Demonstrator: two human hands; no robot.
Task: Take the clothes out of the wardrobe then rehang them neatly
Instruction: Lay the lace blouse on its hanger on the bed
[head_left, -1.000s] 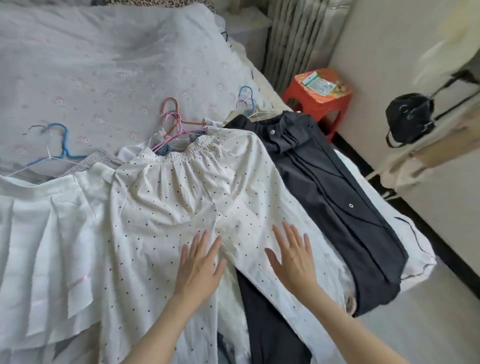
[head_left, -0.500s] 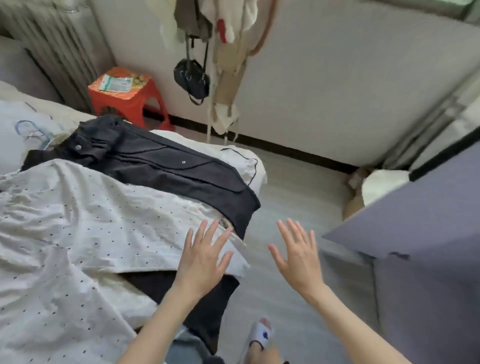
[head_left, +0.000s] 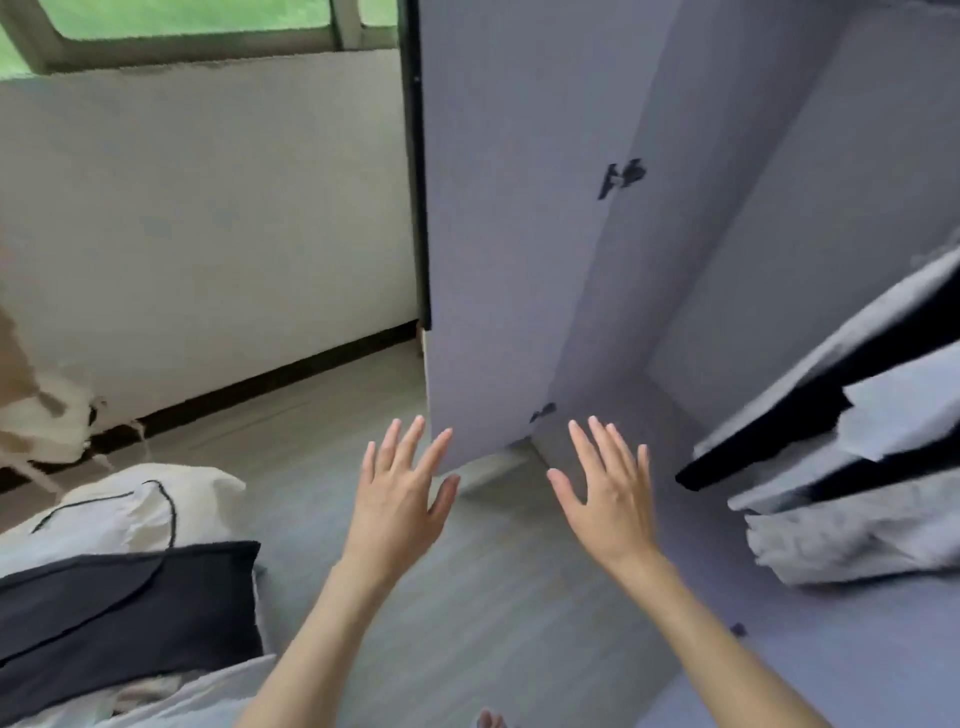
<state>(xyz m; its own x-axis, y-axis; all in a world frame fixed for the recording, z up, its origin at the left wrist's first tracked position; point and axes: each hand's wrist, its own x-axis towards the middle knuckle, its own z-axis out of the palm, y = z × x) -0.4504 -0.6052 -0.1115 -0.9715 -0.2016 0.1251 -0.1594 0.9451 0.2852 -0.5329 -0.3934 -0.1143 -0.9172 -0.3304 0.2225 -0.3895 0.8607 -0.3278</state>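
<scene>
Both hands bare, left hand (head_left: 397, 499) and right hand (head_left: 608, 499) fingers spread, wardrobe (head_left: 519, 234) ahead, hanging clothes (head_left: 852, 447) well right

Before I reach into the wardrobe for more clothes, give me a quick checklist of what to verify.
1. Left hand free, fingers spread: ok.
2. Right hand free, fingers spread: ok.
3. Wardrobe door swung open: ok.
4. Clothes in the wardrobe within view at right: ok.
5. Their hangers and the rail visible: cannot tell, out of frame.
6. Floor between bed and wardrobe free of obstacles: ok.
</scene>
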